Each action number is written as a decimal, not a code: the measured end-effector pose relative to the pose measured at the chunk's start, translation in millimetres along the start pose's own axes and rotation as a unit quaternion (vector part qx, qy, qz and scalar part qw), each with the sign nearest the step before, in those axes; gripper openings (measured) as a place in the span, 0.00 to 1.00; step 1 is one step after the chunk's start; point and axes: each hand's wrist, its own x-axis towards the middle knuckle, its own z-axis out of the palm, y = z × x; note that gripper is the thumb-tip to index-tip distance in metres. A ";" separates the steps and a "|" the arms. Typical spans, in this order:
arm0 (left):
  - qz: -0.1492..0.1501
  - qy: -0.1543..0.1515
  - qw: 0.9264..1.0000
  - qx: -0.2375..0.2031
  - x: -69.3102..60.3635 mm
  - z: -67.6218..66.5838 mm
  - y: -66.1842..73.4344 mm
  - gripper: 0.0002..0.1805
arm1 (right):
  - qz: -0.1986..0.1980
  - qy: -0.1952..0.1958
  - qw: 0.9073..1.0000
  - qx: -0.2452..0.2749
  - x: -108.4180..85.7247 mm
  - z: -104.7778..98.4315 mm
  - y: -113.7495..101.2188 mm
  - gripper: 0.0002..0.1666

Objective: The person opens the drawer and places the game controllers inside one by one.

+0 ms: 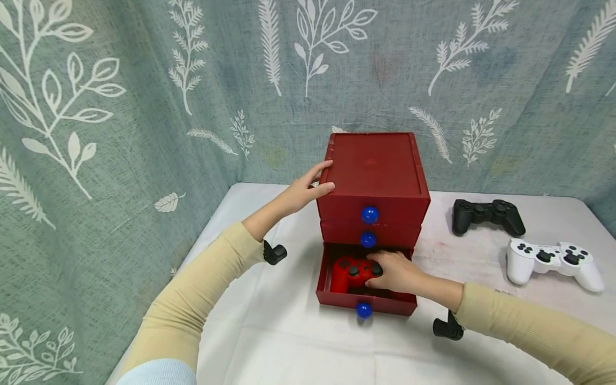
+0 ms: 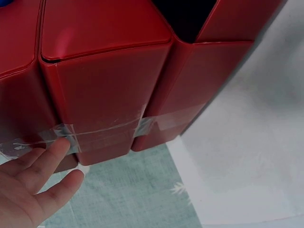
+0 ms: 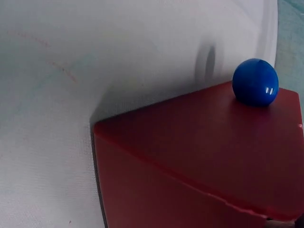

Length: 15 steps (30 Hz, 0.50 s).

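A red drawer box (image 1: 377, 166) with blue knobs stands on the table, its bottom drawer (image 1: 337, 300) pulled out. Inside that drawer lies a red game controller (image 1: 341, 278). My right hand (image 1: 397, 274) reaches in and grips the controller's right end; part of the fingers is hidden behind it. Against the upper left side of the box rests my left hand (image 1: 299, 194), its fingers spread and loosely extended. In the left wrist view, the left hand (image 2: 35, 190) is beside the taped side of the box. Only the drawer's outside and its blue knob (image 3: 255, 82) appear in the right wrist view.
To the right of the box lie a black game controller (image 1: 486, 214) and a white game controller (image 1: 551, 262) on the white tablecloth (image 1: 289, 342). A green leaf-patterned curtain (image 1: 144, 107) hangs behind and along the left.
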 end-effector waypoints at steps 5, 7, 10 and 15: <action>-0.002 0.000 1.000 0.002 0.3 0.2 0.0 0.34 | 0.040 -0.033 0.998 0.027 2.9 2.2 -0.3 0.33; -0.002 0.000 1.000 0.002 0.2 0.3 0.2 0.34 | 0.052 -0.043 0.997 0.028 3.3 3.0 -0.1 0.32; -0.002 -0.001 1.000 0.000 -0.2 0.2 0.7 0.34 | 0.053 -0.048 0.997 0.025 3.2 2.7 -0.1 0.32; -0.001 0.000 1.000 0.001 -0.1 -0.3 0.9 0.36 | 0.057 -0.055 0.996 0.035 2.7 -3.6 -1.2 0.34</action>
